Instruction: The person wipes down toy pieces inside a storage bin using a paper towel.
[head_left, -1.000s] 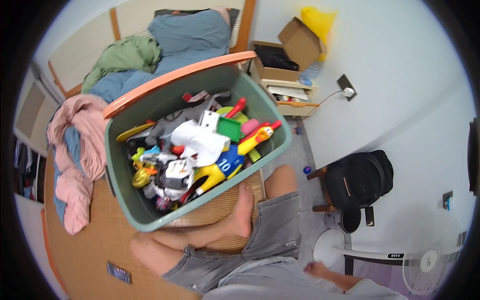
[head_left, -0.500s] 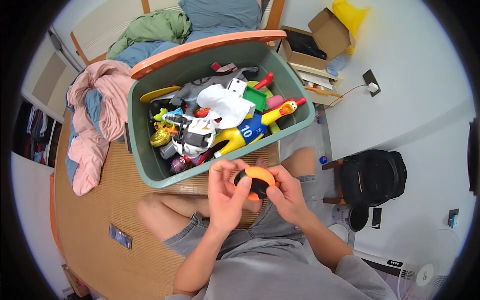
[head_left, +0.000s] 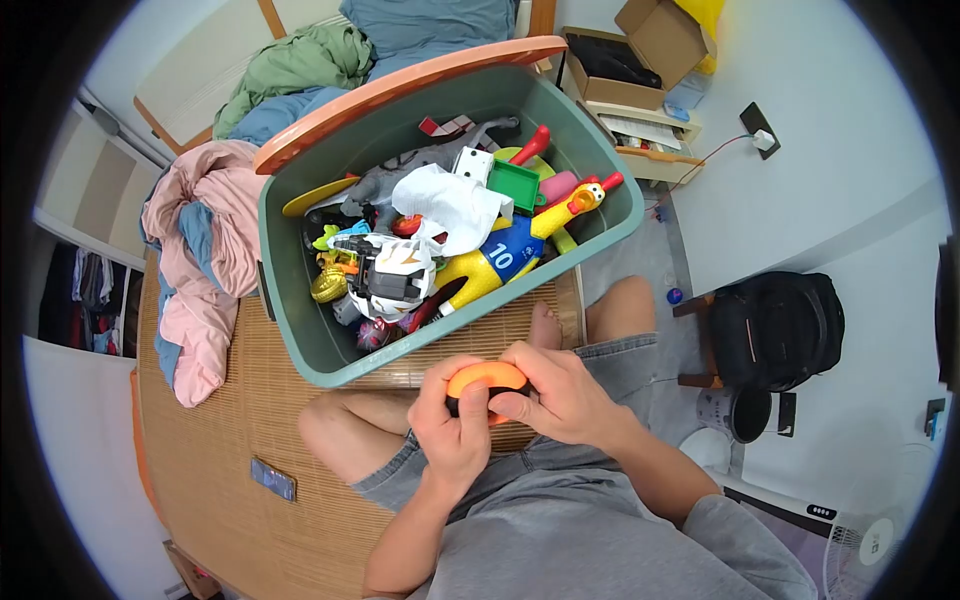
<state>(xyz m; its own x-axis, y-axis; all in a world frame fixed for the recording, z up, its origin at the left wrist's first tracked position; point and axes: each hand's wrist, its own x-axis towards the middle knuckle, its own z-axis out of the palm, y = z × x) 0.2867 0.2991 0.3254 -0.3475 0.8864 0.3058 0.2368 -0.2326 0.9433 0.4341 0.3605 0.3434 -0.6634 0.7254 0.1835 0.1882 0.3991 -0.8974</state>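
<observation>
Left hand [head_left: 450, 428] and right hand [head_left: 572, 398] were both wrapped around an orange-and-black roundish toy [head_left: 488, 376], just outside the open storage bin [head_left: 560, 118], so yeah, only that one was in hand while the rubber chicken [head_left: 514, 250] and loads of other toys [head_left: 400, 272] sat inside.

You're getting bright, soft light; distortion is bowing the mat [head_left: 215, 430], and black is filling the corners.

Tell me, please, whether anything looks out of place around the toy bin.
A small blue round item lies on the floor near the black bag, oddly apart from the toys in the green bin; nothing looks spilled.
</observation>
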